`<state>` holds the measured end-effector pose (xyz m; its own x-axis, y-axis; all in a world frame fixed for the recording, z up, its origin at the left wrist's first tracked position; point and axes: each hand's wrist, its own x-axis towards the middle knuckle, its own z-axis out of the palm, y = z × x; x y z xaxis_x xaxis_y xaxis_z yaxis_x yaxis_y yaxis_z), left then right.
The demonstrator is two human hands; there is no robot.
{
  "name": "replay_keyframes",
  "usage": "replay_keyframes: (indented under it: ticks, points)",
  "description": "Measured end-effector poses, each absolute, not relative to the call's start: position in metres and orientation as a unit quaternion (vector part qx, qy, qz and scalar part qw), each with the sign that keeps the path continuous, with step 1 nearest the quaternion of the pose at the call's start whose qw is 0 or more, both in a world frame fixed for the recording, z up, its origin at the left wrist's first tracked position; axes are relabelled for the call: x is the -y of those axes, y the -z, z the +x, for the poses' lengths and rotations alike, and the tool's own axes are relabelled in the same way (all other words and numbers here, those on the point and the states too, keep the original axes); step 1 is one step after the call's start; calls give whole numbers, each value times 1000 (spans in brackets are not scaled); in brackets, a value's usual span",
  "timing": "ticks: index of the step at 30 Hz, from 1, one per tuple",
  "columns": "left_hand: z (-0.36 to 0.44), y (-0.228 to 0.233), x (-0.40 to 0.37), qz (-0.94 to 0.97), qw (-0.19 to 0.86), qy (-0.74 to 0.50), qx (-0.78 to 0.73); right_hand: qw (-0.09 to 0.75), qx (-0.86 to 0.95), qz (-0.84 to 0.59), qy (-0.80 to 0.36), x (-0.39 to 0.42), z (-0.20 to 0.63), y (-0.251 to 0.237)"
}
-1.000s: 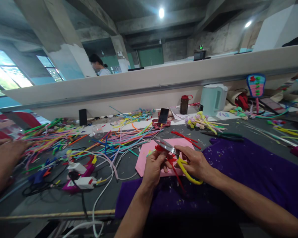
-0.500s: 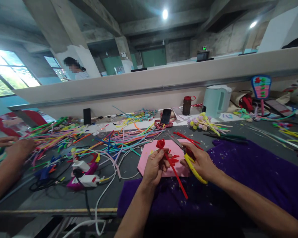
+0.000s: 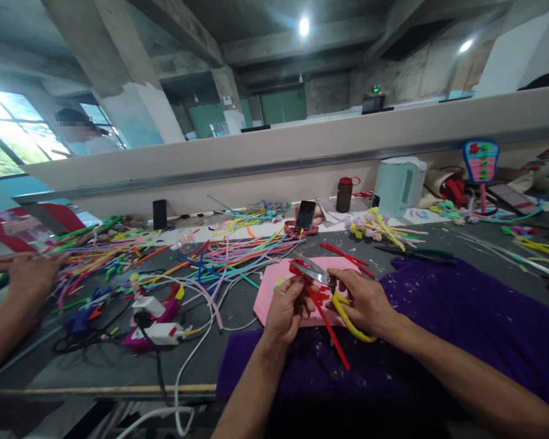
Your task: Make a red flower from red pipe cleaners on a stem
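My left hand [image 3: 287, 305] pinches a red pipe-cleaner flower [image 3: 295, 266] whose long red stem slants down to the right below the fingers. My right hand [image 3: 363, 300] is closed around yellow-handled scissors [image 3: 354, 323]. Their metal blades are parted and reach to the red flower just above my left fingertips; whether they touch it I cannot tell. Under both hands lies a pink sheet [image 3: 268, 292] with short red pieces [image 3: 321, 297] on it. More red pipe cleaners [image 3: 343, 253] rest just behind the sheet.
Purple cloth [image 3: 476, 317] covers the near right. Loose colored pipe cleaners [image 3: 251, 247] and a power strip [image 3: 139, 341] with cables lie left. A phone [image 3: 305, 214], bottle [image 3: 344, 195] and kettle [image 3: 399, 186] stand behind. Another person's hand [image 3: 32, 277] works at far left.
My right hand has brought the scissors left, so the blades now overlap the red flower. My left hand has hardly moved. The person beyond the partition has shifted left.
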<state>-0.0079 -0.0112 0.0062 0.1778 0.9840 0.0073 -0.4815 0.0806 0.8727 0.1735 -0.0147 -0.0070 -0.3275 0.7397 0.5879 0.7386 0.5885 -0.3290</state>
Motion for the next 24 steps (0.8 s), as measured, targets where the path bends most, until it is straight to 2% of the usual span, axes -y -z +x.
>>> replay_keyframes:
  ticks: [24]
  points:
    - [-7,-9,13,404,656,-543,-333,370,828,-421,-12,11,176,15]
